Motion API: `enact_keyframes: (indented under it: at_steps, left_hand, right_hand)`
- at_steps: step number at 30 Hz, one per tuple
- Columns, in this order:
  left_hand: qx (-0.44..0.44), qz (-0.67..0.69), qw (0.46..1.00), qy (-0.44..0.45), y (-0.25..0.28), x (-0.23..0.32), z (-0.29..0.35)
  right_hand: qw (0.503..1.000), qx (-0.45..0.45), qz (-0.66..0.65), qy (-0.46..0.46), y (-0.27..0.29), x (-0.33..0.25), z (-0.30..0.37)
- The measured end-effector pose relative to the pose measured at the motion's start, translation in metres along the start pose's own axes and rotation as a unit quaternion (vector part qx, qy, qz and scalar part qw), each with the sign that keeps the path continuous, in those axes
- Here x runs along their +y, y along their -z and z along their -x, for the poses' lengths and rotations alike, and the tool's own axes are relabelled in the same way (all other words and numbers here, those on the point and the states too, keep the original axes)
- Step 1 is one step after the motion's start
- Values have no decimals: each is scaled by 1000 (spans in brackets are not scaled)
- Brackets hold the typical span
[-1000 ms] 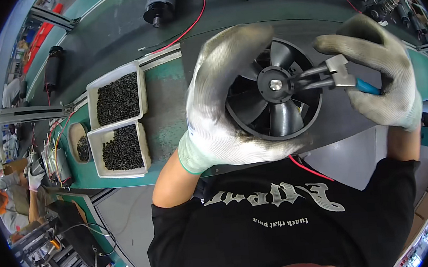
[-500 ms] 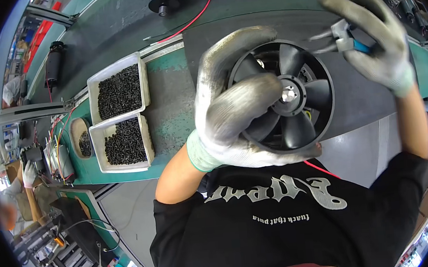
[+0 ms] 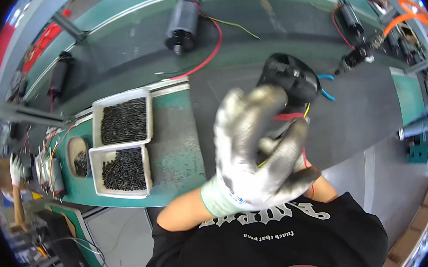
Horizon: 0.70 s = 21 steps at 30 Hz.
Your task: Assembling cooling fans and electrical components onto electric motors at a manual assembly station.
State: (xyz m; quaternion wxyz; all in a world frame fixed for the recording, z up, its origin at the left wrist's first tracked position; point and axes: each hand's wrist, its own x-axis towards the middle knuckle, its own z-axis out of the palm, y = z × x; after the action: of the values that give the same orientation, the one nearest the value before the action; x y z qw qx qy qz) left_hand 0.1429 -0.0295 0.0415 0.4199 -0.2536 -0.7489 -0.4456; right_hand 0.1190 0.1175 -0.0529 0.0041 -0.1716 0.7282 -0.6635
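Note:
My left hand (image 3: pixel 248 151), in a grey glove, is raised over the dark mat (image 3: pixel 365 115) with its back to the camera, blurred by motion. Its fingers close on a black round fan (image 3: pixel 293 78), which is tipped so that its closed back shows. Red and yellow wires (image 3: pixel 294 116) trail from the fan. My right hand (image 3: pixel 302 176) sits low behind the left one, mostly hidden, and its grip cannot be made out. Blue-handled pliers (image 3: pixel 328 87) lie on the mat just right of the fan, with no hand on them.
Two white trays of small black screws (image 3: pixel 121 122) (image 3: pixel 121 171) and a small oval dish (image 3: pixel 78 163) stand at the left on the green bench. Black cylindrical motors (image 3: pixel 183 22) (image 3: pixel 350 17) with wires lie on the belt behind. Another person's gloved hand (image 3: pixel 16 170) shows far left.
The fan has been turned from blades-up to back-up and moved away from me. My right hand has let go of the pliers, which now lie on the mat, and dropped behind the left hand.

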Motion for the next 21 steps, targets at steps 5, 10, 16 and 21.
enact_keyframes:
  at_steps: [5,10,16,21]
  left_hand:
    - [-209,24,975,67,73,1,73]
    - [-26,-161,927,337,131,19,182]
    - [-90,-168,942,277,128,-5,175]
    - [-59,-203,927,310,119,-7,188]
  right_hand:
    - [982,66,-136,-111,57,23,-74]
    - [916,110,264,-281,138,18,-229]
    - [713,-10,692,-114,252,95,-348]
    - [913,-151,368,89,15,13,-240]
